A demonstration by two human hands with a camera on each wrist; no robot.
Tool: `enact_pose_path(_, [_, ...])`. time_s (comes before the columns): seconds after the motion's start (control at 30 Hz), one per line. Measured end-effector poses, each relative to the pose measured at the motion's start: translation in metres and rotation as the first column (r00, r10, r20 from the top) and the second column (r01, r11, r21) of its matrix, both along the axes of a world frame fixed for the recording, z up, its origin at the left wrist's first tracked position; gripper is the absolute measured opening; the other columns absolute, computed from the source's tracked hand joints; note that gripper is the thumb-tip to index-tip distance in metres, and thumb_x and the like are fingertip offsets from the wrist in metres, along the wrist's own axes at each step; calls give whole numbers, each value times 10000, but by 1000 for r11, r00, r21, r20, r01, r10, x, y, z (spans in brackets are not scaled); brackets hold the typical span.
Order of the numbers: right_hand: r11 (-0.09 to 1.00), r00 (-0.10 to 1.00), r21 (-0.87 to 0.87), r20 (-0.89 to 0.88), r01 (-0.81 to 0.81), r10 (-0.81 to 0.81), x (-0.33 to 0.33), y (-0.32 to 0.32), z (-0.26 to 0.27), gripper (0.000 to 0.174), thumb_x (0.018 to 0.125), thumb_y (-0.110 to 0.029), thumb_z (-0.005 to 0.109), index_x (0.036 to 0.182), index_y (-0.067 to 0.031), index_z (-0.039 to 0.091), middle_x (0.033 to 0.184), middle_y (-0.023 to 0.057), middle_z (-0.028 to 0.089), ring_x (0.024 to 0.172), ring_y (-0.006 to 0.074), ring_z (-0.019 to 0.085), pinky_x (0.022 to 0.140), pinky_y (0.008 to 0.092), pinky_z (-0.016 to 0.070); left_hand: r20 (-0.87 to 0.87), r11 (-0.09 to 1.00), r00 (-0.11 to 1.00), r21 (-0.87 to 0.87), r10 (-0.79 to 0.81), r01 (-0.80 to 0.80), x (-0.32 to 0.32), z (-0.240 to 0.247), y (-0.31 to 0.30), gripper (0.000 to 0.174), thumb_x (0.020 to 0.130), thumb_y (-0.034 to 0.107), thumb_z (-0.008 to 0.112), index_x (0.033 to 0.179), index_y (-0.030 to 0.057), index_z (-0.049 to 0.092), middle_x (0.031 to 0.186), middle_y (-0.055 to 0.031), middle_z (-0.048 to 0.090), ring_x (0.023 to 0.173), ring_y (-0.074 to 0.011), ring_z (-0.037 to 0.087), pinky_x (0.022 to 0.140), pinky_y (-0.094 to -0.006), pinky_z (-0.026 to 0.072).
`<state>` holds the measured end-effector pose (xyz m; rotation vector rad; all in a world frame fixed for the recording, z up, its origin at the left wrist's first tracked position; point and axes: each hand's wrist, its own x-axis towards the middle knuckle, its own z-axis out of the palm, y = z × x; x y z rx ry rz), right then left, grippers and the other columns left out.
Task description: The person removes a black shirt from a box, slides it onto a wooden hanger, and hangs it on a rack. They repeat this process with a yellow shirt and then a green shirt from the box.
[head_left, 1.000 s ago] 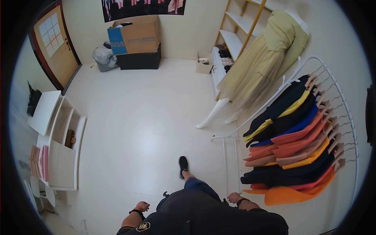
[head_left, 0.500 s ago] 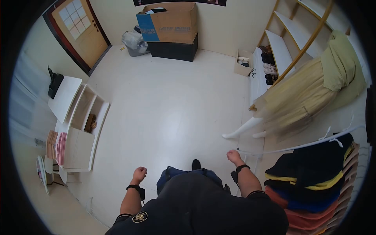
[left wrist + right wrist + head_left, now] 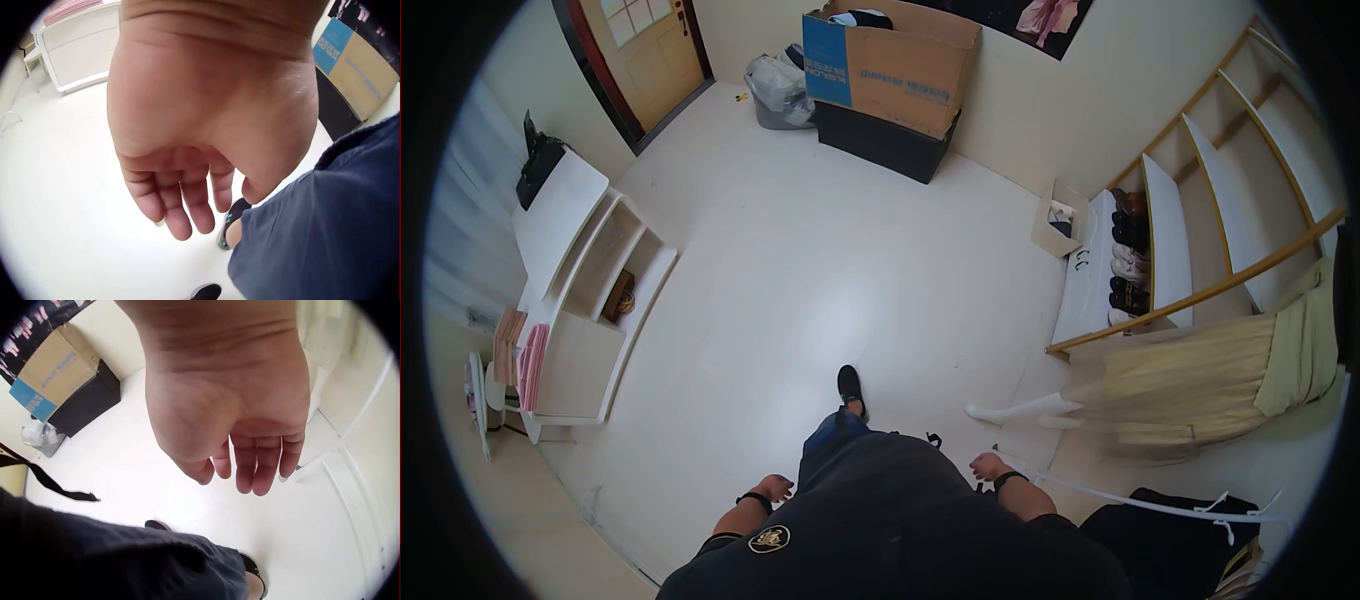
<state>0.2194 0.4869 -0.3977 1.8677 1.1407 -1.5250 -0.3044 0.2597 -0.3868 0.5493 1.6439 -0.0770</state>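
My left hand (image 3: 776,488) hangs beside my body with nothing in it. In the left wrist view the palm of that hand (image 3: 206,119) shows, fingers loosely bent, next to my dark blue shorts (image 3: 325,219). My right hand (image 3: 988,466) is low at my other side, near the white end of the garment rack (image 3: 1120,494). The right wrist view shows its empty palm (image 3: 231,412) and relaxed fingers, with the rack's white tubes beyond. One black shoe (image 3: 851,390) is forward on the pale floor.
A mannequin in a yellow-green dress (image 3: 1190,385) stands at right, before a shelf unit (image 3: 1170,240) with shoes. Farther off are a cardboard box (image 3: 900,75) on a black box, a grey bag (image 3: 780,92) and a door (image 3: 645,55). A white cabinet (image 3: 580,350) stands left.
The view has turned right and moved forward. The clothes rack has slid to the lower right edge, and the shelf unit and boxes appear nearer. Both hands swing, still empty.
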Motion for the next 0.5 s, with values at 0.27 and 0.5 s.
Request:
enact_pose_path(0.27, [901,965,390,-242,191,-100,-71,167,35,198,825,-198,559,872,-23,638,766,82,641,625,176,615,567,296,492,-42,868,953,426,300,-254,-117,-37,233,315,822,250,518,909,-32,626,743,-134,657,598,-201,623,579,-330,514])
enact_pose_path(0.5, [820,906,420,-333,390,-261,-115,285,59,154,830,-148,555,913,-25,595,769,77,621,648,163,607,567,292,484,13,753,935,589,353,-293,-142,30,412,248,871,216,530,965,-3,599,805,-102,642,691,-174,617,631,-301,512])
